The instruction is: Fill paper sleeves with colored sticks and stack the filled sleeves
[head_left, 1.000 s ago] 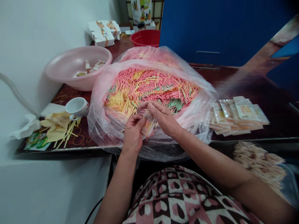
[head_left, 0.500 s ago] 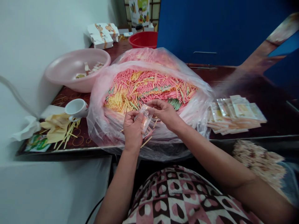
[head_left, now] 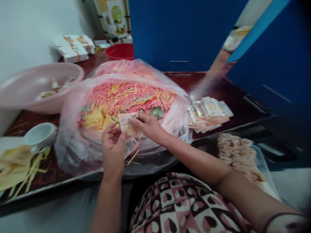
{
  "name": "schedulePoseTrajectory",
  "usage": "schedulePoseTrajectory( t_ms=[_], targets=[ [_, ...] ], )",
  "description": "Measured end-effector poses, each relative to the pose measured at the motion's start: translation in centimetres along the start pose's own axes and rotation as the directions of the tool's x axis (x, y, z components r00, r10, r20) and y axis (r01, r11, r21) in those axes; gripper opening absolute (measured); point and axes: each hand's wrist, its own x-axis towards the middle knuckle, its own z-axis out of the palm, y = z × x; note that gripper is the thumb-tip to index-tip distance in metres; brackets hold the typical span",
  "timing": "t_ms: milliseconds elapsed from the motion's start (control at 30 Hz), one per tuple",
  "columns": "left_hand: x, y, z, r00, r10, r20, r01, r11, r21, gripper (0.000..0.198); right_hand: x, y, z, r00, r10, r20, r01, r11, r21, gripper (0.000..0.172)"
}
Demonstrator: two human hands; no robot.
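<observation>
My right hand (head_left: pixel 149 127) pinches a small clear printed packet (head_left: pixel 128 124) by its right side, over the front of a large plastic bag (head_left: pixel 73 155). My left hand (head_left: pixel 113 140) is beside the packet's left edge, fingers loosely curled and apart from the thumb. Its thumb is close to the packet's lower corner; whether it touches is blurred. Inside the bag lies a heap of thin pink, yellow and green sticks (head_left: pixel 141 94). Under my hands, another printed packet (head_left: pixel 131 147) rests on the bag's front with a few loose sticks.
Stacked filled packets (head_left: pixel 210 113) lie on the table to the right. Below them, a clear tub (head_left: pixel 266 168) holds brownish folded pieces. At left are a pink basin (head_left: pixel 29 97), a white cup (head_left: pixel 40 136) and yellow sticks. Behind stand white boxes (head_left: pixel 73 48) and a red basin (head_left: pixel 119 51).
The view has swung to the right. The packet has been lifted and turned to show its printed face. My left hand's grip has loosened, while my right hand holds the packet.
</observation>
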Motion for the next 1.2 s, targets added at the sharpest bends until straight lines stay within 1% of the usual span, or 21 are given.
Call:
schedulePoseTrajectory(
  t_ms=[33, 67, 100, 133, 200, 267, 300, 367, 467, 533, 600, 633, 667, 767, 833, 900, 933, 1000, 1100, 1167, 1200],
  targets=[
    [0.1, 0.1, -0.7, 0.999, 0.035, 0.025, -0.038, 0.990, 0.139, 0.046, -0.2, -0.2, -0.8, 0.999, -0.033, -0.039, 0.032, 0.999, -0.037, 0.039],
    [0.2, 0.0, -1.5, 0.994, 0.090, 0.055, -0.102, 0.946, 0.308, 0.040, -0.5, -0.4, -1.9, 0.995, -0.071, -0.073, 0.065, 0.995, -0.075, 0.038],
    [0.4, 0.0, -2.3, 0.983, 0.136, 0.120, -0.178, 0.856, 0.486, 0.034, -1.0, -0.8, -3.3, 0.988, -0.108, -0.106, 0.095, 0.989, -0.114, 0.036],
    [0.6, -0.2, -3.0, 0.962, 0.179, 0.205, -0.268, 0.747, 0.608, 0.031, -1.6, -1.2, -4.9, 0.980, -0.139, -0.143, 0.117, 0.981, -0.152, 0.034],
    [1.1, -0.8, -4.0, 0.909, 0.219, 0.354, -0.414, 0.565, 0.714, 0.036, -3.2, -2.2, -8.7, 0.956, -0.174, -0.235, 0.122, 0.967, -0.222, 0.028],
    [1.4, -1.5, -4.5, 0.883, 0.207, 0.420, -0.468, 0.436, 0.769, 0.043, -4.8, -3.3, -13.4, 0.916, -0.193, -0.351, 0.086, 0.950, -0.299, 0.023],
    [1.6, -1.8, -4.6, 0.881, 0.193, 0.432, -0.473, 0.393, 0.789, 0.045, -5.6, -3.7, -15.9, 0.883, -0.213, -0.420, 0.068, 0.940, -0.333, 0.022],
    [1.8, -2.3, -4.6, 0.883, 0.165, 0.439, -0.469, 0.345, 0.813, 0.047, -6.7, -4.3, -21.1, 0.822, -0.241, -0.516, 0.012, 0.913, -0.407, 0.022],
    [1.9, -2.5, -4.5, 0.881, 0.160, 0.444, -0.472, 0.340, 0.813, 0.041, -7.5, -3.8, -28.4, 0.738, -0.210, -0.641, -0.107, 0.902, -0.418, 0.021],
    [2.0, -2.4, -4.4, 0.881, 0.178, 0.438, -0.472, 0.348, 0.810, 0.037, -7.7, -2.7, -32.1, 0.670, -0.143, -0.728, -0.205, 0.907, -0.367, 0.019],
    [1.9, -2.2, -4.4, 0.885, 0.186, 0.426, -0.465, 0.342, 0.817, 0.035, -7.7, -1.3, -34.4, 0.620, -0.068, -0.782, -0.315, 0.891, -0.327, 0.019],
    [1.8, -2.2, -4.4, 0.890, 0.193, 0.413, -0.456, 0.339, 0.823, 0.036, -7.7, -0.5, -35.0, 0.613, -0.042, -0.789, -0.374, 0.864, -0.337, 0.020],
    [1.7, -2.1, -4.4, 0.893, 0.196, 0.404, -0.449, 0.339, 0.827, 0.037, -7.7, 0.2, -35.3, 0.622, -0.029, -0.782, -0.428, 0.824, -0.371, 0.021],
    [1.5, -2.1, -4.4, 0.889, 0.179, 0.422, -0.459, 0.347, 0.818, 0.043, -7.7, 1.8, -35.1, 0.685, -0.028, -0.728, -0.510, 0.695, -0.506, 0.018],
    [1.4, -2.1, -4.3, 0.884, 0.151, 0.442, -0.466, 0.348, 0.813, 0.044, -7.8, 2.3, -34.7, 0.717, -0.038, -0.696, -0.514, 0.646, -0.565, 0.010],
    [1.4, -1.9, -4.1, 0.892, 0.125, 0.434, -0.449, 0.351, 0.822, 0.040, -8.0, 2.1, -34.3, 0.724, -0.094, -0.684, -0.494, 0.621, -0.609, 0.003],
    [1.3, -1.7, -4.0, 0.897, 0.105, 0.430, -0.438, 0.357, 0.825, 0.037, -8.1, 1.8, -34.0, 0.720, -0.140, -0.680, -0.477, 0.611, -0.631, 0.005],
    [1.3, -1.4, -3.8, 0.904, 0.042, 0.426, -0.412, 0.352, 0.840, 0.034, -8.3, 0.5, -32.9, 0.689, -0.252, -0.679, -0.410, 0.637, -0.653, 0.008],
    [1.3, -1.1, -3.7, 0.918, -0.006, 0.397, -0.370, 0.347, 0.862, 0.026, -8.2, -2.4, -29.0, 0.685, -0.371, -0.627, -0.247, 0.691, -0.679, 0.010],
    [1.0, -1.0, -3.8, 0.936, 0.032, 0.351, -0.338, 0.371, 0.865, 0.021, -7.8, -4.3, -24.7, 0.737, -0.368, -0.567, -0.099, 0.771, -0.629, 0.017],
    [0.9, -0.9, -3.9, 0.940, 0.078, 0.333, -0.336, 0.394, 0.855, 0.020, -7.4, -5.0, -22.2, 0.790, -0.330, -0.516, -0.021, 0.827, -0.561, 0.019]
  ],
)
